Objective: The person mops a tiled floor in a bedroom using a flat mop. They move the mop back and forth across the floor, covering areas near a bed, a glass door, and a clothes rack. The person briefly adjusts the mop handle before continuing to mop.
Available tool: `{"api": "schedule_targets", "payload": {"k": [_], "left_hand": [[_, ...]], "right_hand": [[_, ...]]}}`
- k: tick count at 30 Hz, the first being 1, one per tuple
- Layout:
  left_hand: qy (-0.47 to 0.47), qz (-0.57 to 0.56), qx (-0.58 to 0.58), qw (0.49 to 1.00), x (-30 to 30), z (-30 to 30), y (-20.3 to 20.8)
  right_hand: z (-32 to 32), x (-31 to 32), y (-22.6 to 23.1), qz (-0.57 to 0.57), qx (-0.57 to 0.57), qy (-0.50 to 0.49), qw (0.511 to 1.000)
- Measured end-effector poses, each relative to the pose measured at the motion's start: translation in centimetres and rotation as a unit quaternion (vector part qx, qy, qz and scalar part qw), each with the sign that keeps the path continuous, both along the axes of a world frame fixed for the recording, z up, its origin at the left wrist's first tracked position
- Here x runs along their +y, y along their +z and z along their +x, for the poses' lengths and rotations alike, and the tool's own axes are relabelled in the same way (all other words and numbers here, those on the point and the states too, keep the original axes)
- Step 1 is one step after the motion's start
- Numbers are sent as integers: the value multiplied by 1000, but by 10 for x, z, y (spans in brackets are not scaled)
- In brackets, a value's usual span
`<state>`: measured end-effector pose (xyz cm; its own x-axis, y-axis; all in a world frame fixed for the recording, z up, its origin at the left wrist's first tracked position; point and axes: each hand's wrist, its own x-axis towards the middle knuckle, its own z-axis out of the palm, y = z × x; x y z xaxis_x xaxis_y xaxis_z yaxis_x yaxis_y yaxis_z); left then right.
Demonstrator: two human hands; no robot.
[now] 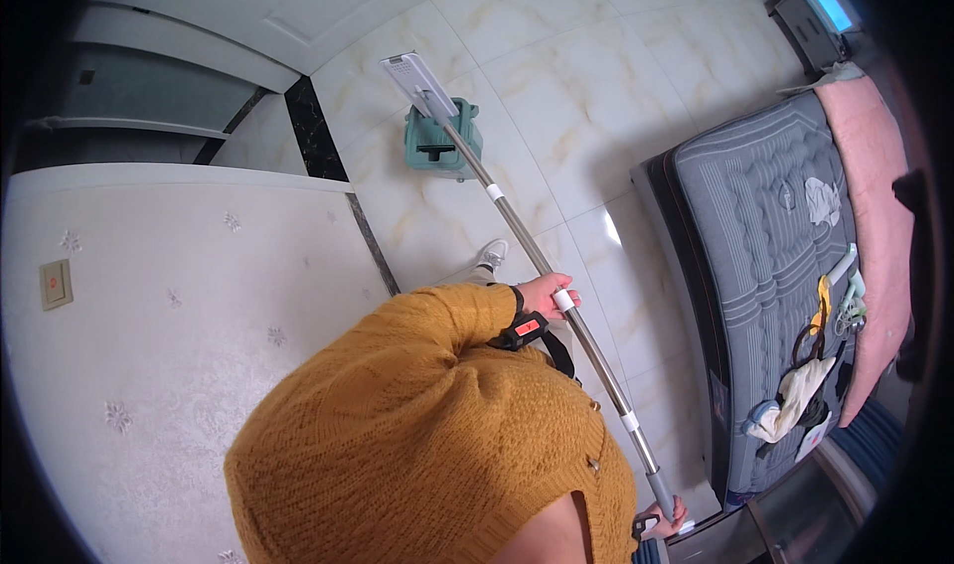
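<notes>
A flat mop (pixel 530 249) with a long silver pole slants across the view in front of me. My left hand (pixel 550 295) is closed round the middle of the pole, beside a white collar. Low at the right, my right hand (pixel 667 520) grips the grey end of the handle, with part of that hand hidden. The pole's far end carries a white, rectangular mop head (pixel 420 83). It overlaps a teal mop bucket (pixel 472 139) on the floor; whether it touches the rim I cannot tell.
To the right stands a grey striped mattress (pixel 740 236) with clothes (pixel 795 400) and a pink cover (pixel 870 236). A patterned wall (pixel 179 345) runs along the left, near a white door (pixel 288 12). One shoe (pixel 493 254) shows on the marbled tile floor (pixel 556 117).
</notes>
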<state>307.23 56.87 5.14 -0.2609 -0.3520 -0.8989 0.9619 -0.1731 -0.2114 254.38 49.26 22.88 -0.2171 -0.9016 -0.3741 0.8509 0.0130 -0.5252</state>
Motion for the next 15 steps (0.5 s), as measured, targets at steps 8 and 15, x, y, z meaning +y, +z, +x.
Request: {"api": "schedule_targets", "payload": {"k": [8,15], "left_hand": [[-80,-89,40,992,-7,-14,18],[-9,-163,39,986,-27,-5,68]], "right_hand": [[-25,-26,59,-72,41,52,995],[12,-79,148,-140,161,15,977]]}}
